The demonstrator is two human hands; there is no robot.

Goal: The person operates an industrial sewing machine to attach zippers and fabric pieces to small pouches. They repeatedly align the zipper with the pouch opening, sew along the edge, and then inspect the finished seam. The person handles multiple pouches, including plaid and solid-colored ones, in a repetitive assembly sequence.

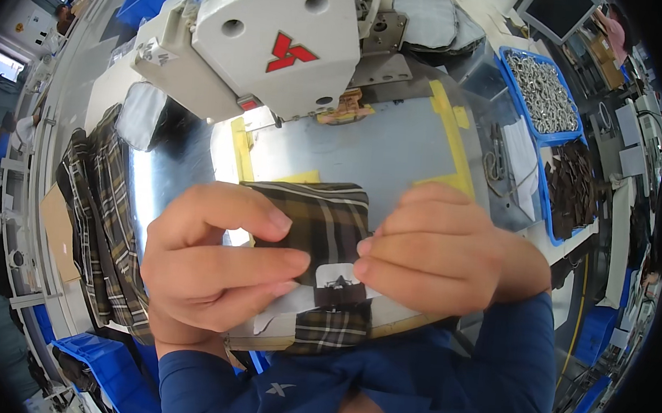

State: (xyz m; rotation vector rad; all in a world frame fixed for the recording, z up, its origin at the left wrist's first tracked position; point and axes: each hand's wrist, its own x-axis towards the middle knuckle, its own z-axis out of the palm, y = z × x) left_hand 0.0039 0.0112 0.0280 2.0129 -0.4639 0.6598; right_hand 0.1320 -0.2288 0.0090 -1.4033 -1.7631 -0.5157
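A brown and dark plaid fabric piece (338, 215) lies in front of me, its lower part hanging over the near table edge. On it sits a small white tag with a dark print (334, 270), and a dark strip crosses just below. My left hand (216, 264) bends over the fabric's left side, its upper finger apart from the lower ones, whose tips meet the cloth beside the tag. My right hand (435, 248) is curled closed at the right edge, thumb and fingertips pinching there close to the tag. The undersides of both grips are hidden.
A white sewing machine head (281, 42) overhangs the metal plate (397, 142) bordered by yellow tape. Blue trays at right hold metal rings (542, 91) and brown strips (573, 181). Tweezers (496, 153) lie beside them. Plaid fabric stacks (103, 229) and a blue bin (108, 375) are at left.
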